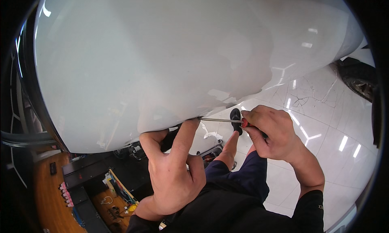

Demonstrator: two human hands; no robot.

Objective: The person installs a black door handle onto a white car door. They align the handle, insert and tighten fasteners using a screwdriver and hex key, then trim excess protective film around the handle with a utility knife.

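Head view — right hand pinches red-handled tool, left hand, fingers spread, touches white panel ahead — work apparently underway, completion unconfirmed.

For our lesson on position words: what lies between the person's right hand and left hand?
In the head view, a red-handled tool's metal shaft spans the gap between right hand and left hand; a black shoe shows behind it.
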